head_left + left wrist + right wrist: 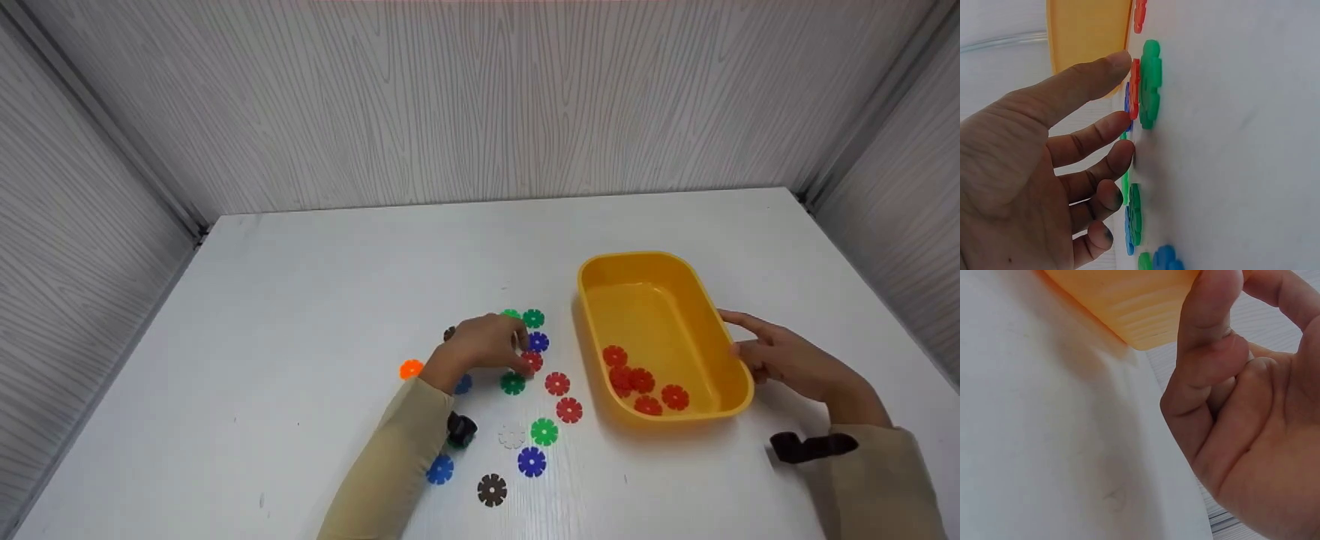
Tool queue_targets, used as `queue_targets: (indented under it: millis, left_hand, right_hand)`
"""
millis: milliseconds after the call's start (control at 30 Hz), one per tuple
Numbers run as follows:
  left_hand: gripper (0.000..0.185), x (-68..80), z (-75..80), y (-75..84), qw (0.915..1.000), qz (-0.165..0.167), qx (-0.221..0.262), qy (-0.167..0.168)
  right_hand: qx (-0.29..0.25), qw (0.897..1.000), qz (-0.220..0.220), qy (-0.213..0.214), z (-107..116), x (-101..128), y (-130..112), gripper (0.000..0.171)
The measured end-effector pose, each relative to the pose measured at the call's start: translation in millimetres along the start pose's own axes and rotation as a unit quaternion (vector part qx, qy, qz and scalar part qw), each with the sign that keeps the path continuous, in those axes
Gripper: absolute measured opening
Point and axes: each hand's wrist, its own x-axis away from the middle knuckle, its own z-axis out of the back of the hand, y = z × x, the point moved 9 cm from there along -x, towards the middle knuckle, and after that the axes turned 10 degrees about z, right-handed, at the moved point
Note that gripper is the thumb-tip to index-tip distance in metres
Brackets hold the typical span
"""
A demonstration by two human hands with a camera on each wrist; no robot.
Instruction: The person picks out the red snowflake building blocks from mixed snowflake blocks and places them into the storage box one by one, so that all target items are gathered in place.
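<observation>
My left hand (487, 341) reaches down over scattered notched plastic discs, thumb and index finger at either side of a red disc (532, 361) lying on the table. In the left wrist view that red disc (1135, 90) shows just beyond the spread thumb and index fingertips, with a green disc (1150, 84) beside it. At the right, my right hand (795, 364) touches the outer wall of a yellow tray (652, 315), index finger extended, other fingers bent in. Several red discs (675, 397) lie in the tray's near end.
Two more red discs (557, 384) lie between the left hand and the tray. Around them are green, blue, brown (492, 490), orange (411, 369) and clear discs. A wood-grain panel (480, 105) stands behind the white table (300, 300). Black straps sit at both wrists.
</observation>
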Motion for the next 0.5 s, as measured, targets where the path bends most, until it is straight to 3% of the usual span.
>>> queue_targets:
  millis: [300, 500]
  left_hand:
    - [0.029, 1.4, 0.0, 3.0, 0.9999, 0.010, 0.009, 0.007]
    - [0.026, 1.2, -4.7, 2.6, 0.9994, 0.028, 0.017, -0.008]
  right_hand:
    - [0.008, 1.000, -0.003, 0.004, 0.5, 0.8, 0.4, 0.058]
    - [0.016, 1.000, -0.021, 0.013, 1.7, 2.5, 2.3, 0.062]
